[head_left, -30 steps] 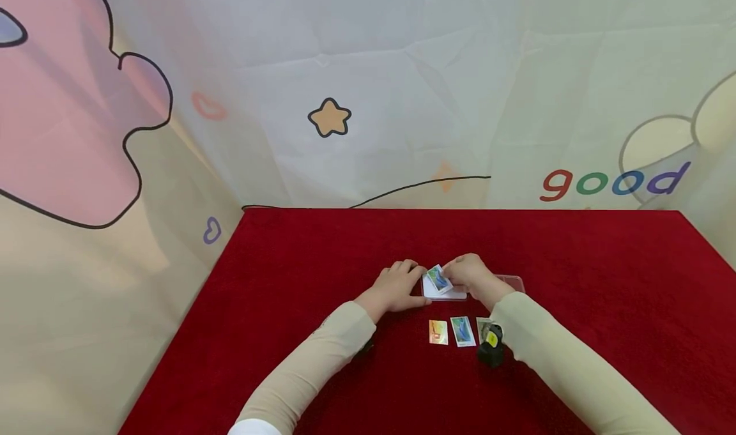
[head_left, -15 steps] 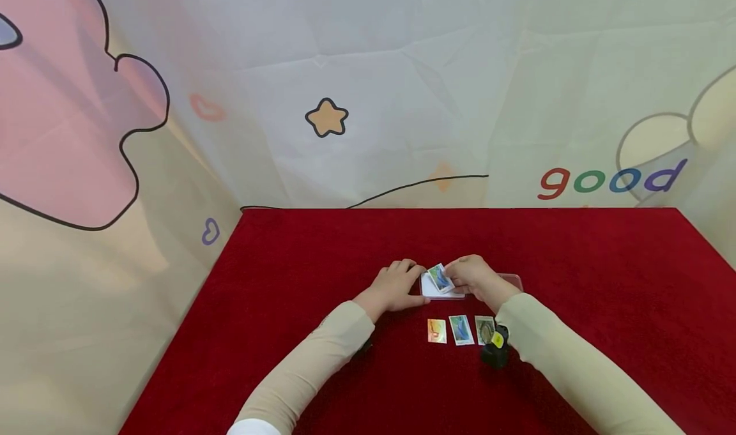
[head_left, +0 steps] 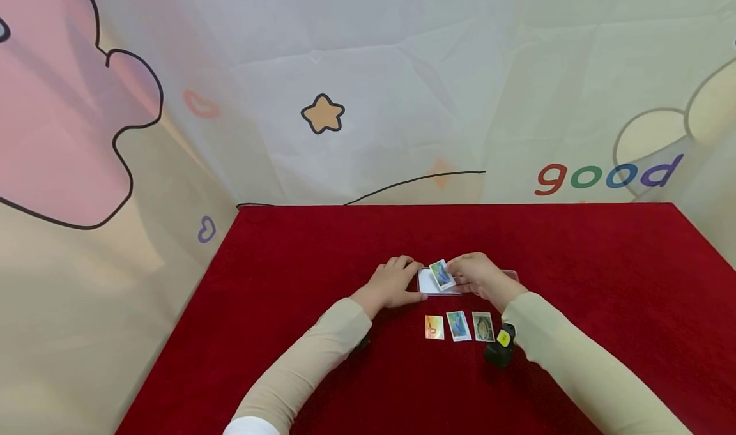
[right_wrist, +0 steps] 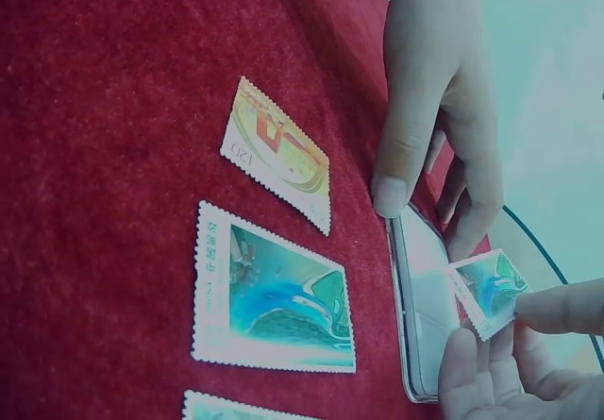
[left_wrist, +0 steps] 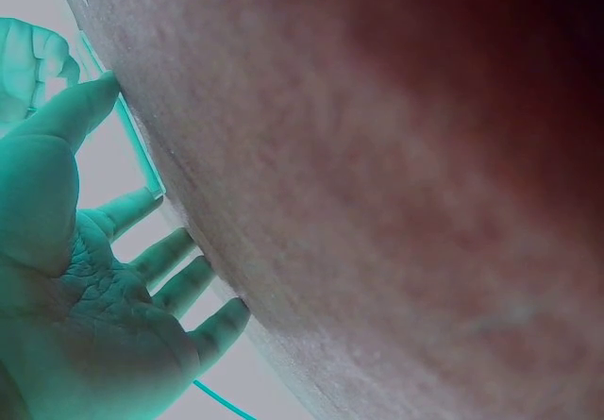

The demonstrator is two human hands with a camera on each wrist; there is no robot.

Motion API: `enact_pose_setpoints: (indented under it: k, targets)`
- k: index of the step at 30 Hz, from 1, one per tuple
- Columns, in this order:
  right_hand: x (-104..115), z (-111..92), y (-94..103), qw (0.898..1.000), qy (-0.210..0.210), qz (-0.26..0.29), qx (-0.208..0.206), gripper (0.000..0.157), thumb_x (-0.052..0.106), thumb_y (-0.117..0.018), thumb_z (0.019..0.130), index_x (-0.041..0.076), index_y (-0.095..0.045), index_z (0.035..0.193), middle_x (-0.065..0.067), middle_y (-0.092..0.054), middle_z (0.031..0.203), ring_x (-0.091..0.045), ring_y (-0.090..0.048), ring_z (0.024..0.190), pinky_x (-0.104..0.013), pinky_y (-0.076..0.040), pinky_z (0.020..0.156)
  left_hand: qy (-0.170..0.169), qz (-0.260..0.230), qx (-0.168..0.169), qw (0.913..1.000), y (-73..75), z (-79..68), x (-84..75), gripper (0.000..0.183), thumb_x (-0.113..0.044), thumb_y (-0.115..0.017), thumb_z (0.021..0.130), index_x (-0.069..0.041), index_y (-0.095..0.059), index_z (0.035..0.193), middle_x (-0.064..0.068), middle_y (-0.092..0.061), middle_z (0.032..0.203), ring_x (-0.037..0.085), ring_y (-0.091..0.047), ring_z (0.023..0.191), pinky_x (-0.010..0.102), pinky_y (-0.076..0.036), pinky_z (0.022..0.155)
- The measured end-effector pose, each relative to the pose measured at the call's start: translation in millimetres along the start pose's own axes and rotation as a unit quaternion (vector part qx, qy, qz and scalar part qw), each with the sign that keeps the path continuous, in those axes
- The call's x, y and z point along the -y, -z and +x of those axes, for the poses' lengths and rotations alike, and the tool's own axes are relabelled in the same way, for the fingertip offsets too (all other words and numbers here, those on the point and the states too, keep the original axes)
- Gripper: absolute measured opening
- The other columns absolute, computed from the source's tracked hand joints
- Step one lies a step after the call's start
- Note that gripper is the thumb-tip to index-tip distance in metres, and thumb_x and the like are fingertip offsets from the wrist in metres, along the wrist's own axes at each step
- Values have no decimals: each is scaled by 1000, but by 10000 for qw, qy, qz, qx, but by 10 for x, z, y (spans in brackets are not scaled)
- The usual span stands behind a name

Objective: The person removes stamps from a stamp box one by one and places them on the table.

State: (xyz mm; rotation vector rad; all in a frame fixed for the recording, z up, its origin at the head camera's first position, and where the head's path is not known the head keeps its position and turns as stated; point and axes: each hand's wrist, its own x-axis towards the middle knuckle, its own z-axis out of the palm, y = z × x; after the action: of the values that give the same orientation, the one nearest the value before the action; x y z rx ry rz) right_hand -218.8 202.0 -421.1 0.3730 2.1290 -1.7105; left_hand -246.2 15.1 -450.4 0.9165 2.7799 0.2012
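Observation:
My right hand (head_left: 478, 275) pinches a small postage stamp (head_left: 441, 274) with a blue picture and white toothed border. The stamp is tilted over a flat clear case (head_left: 427, 282) with a white inside. At the case's left end my left hand (head_left: 393, 284) rests with fingers spread, thumb tip (right_wrist: 391, 196) at the near corner and index finger at the far one. In front of the case three stamps lie in a row: an orange one (head_left: 434, 327), a blue one (head_left: 459, 326) and a greenish-brown one (head_left: 483, 327).
Red cloth (head_left: 322, 243) covers the table. A transparent piece with a pinkish rim (head_left: 512, 274) shows behind my right wrist. A black device with a yellow mark (head_left: 499, 352) hangs at the right sleeve, close to the greenish-brown stamp. A printed curtain (head_left: 391, 103) stands behind the table.
The pinched stamp and my right hand have shifted slightly right, uncovering more of the case's white inside. The greenish-brown stamp now shows fully from behind the wrist device. My left hand stays put.

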Motion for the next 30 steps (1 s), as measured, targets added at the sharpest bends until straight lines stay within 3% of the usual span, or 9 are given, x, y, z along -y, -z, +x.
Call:
enact_pose_setpoints:
  k: [12,20,30]
  targets:
    - [27,-64,124,10000,81,22,19,35,6,-46,96,-13,-46,125,-17,-57,113,-15,-57,88,-26,-52,74,34,-25,37,10000,18,21,-2,63,-49,-59,90,-18,-42,142,5,-40,144,23,-36,133,42,-36,105]
    - [12,-151,210,9999,-98,50,-74,35,7,-47,97,-11,-45,126,-8,-58,100,-12,-56,80,-24,-51,69,34,-20,70,10000,17,21,9,63,-50,-58,90,-19,-41,143,4,-39,145,22,-35,134,41,-35,106]
    - [-78,-247,269,9995,-100,235,-184,34,7,-49,96,-12,-46,124,-9,-58,98,-13,-56,78,-24,-52,68,0,-42,68,10000,9,7,7,64,-50,-59,90,-19,-42,143,5,-39,144,22,-36,133,41,-35,106]
